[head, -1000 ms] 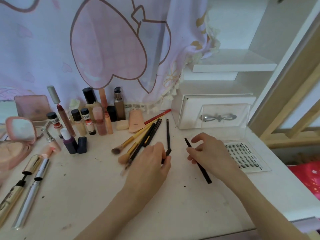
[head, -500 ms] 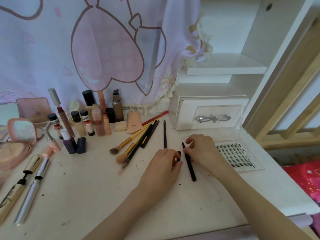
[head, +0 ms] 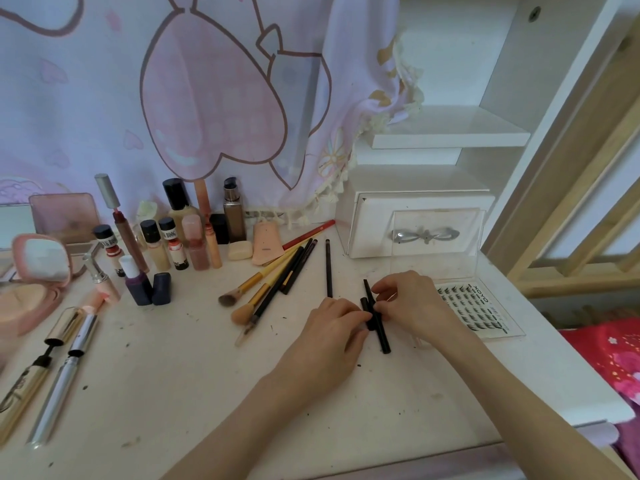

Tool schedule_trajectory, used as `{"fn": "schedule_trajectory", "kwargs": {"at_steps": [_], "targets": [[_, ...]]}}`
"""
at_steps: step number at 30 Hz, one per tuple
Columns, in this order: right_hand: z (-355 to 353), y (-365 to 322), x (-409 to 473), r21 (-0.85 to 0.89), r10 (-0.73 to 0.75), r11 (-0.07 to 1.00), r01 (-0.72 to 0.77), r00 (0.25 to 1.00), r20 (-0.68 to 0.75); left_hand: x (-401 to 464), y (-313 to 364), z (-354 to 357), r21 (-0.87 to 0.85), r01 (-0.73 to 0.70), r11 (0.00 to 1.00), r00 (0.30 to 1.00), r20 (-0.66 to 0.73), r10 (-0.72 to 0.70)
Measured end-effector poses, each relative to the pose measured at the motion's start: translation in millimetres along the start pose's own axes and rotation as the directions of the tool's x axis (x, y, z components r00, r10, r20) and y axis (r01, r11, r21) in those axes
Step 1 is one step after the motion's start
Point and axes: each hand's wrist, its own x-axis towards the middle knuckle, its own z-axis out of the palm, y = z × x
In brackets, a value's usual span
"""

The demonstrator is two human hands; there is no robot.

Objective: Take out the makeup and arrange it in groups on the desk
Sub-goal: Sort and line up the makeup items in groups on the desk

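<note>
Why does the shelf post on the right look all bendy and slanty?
Head view: the wide-angle lens tilts and bows the wooden frame near the edge; soft daylight, faint shadows under the hands; the compact mirror glares white at the left edge.

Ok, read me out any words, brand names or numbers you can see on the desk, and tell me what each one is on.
"XOYO": printed along the edge of the false-lash tray.
"B00G", partly readable: label on the small bottle with red contents.
A similar label on the small bottle at left: too blurred to read.
Printing on the gold tube: unreadable.
</note>
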Motion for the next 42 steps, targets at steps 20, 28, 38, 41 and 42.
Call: {"fn": "schedule_trajectory", "kwargs": {"at_steps": [20, 28, 38, 41, 42], "targets": [[44.2, -67.2, 52.8, -0.192, -0.014, 0.981, 0.016, 1.000, 0.014, -6.4, -85.2, -65.5, 0.184, 0.122, 0.975, 0.883, -0.470, -0.021], [16.8, -72.2, 41.5, 0.310, 0.052, 0.948, -0.073, 0.996, 0.075, -11.7, -82.4, -74.4, -0.023, 0.182, 0.983, 0.881, -0.440, -0.174], [34.1, -82.5, 11.0, 0.948, -0.183, 0.270, -0.166, 0.958, 0.219, -15.1, -51.9, -76.6, -0.336, 0.140, 0.931, 0.885, -0.380, -0.270], [37.1, -79.9, 8.2, 0.973, -0.158, 0.176, -0.150, 0.971, 0.178, -15.1, -55.0, -76.9, -0.288, 0.151, 0.946, 0.878, -0.400, -0.262], [37.9, -78.9, 7.0, 0.976, -0.150, 0.168, -0.136, 0.975, 0.162, -15.0, -56.5, -75.9, -0.261, 0.151, 0.953, 0.886, -0.392, -0.248]]}}
